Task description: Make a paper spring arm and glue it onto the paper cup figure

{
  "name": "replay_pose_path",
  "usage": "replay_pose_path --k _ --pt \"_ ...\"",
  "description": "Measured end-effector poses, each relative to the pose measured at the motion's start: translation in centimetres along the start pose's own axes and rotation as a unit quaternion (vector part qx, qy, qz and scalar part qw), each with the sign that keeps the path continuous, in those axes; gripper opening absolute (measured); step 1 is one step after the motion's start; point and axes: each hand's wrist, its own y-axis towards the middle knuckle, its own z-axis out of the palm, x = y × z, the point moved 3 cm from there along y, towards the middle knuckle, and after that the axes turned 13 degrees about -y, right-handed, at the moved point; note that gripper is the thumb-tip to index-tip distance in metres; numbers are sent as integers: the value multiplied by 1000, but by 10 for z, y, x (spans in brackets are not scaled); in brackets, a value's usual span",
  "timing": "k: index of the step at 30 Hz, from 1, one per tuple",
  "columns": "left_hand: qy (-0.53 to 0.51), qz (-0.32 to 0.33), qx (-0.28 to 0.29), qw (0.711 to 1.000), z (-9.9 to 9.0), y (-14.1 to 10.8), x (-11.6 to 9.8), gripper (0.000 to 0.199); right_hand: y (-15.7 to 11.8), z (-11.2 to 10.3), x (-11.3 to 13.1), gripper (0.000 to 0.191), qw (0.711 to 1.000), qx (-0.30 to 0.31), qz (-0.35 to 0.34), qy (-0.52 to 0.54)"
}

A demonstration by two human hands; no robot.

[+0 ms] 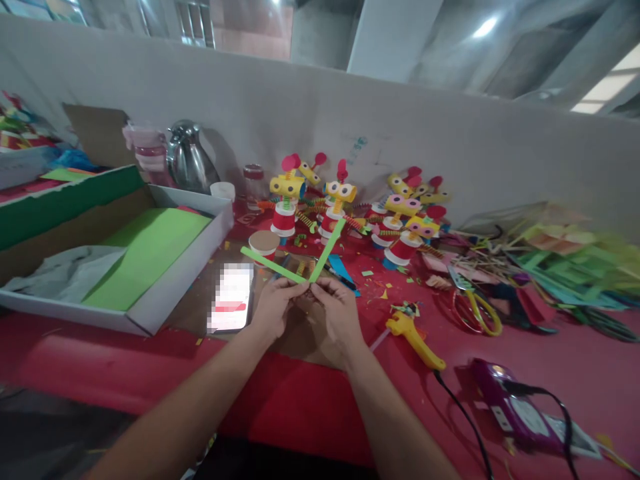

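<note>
- Pinches green paper V (329,250) with left hand (274,308) and right hand (340,310).
- Shows phone (234,297) near left hand.
- Shows yellow glue gun (416,341) near right hand.

Left hand (280,303) and right hand (336,307) nearly touching at the fingertips, fingers pinched; both forearms converge upward toward the grip.

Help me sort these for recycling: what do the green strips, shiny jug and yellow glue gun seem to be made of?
The green strips look like matte paper or card, thin with straight edges. The shiny jug seems polished metal, perhaps steel, from its bright reflections. The yellow glue gun looks like smooth moulded plastic, with even colour.
</note>
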Motion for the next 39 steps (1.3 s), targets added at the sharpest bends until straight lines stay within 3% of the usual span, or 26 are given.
replay_pose_path --k 4,9,12,15,31,36,39 --pt "-16 -10 -4 1000 1 -1 -1 24 -1 1 1 19 995 -11 48 85" --pt "-28 -57 35 997 2 1 -3 14 0 -2 8 18 996 -28 38 82" --pt "-37 -89 2 995 -1 3 -3 4 0 -3 12 19 997 -30 30 66" --pt "-42 -103 -12 994 -3 4 -2 8 0 -3 12 19 997 -35 33 58" --pt "-32 -75 -35 996 -2 5 -4 12 0 -4 5 17 997 -73 4 -25" --pt "-6 -82 21 996 -3 5 0 21 -2 -3 1 19 997 -70 -16 -37" --pt "12 -63 26 998 -4 5 -1 23 -3 -2 -3 22 996 -55 -44 -48"
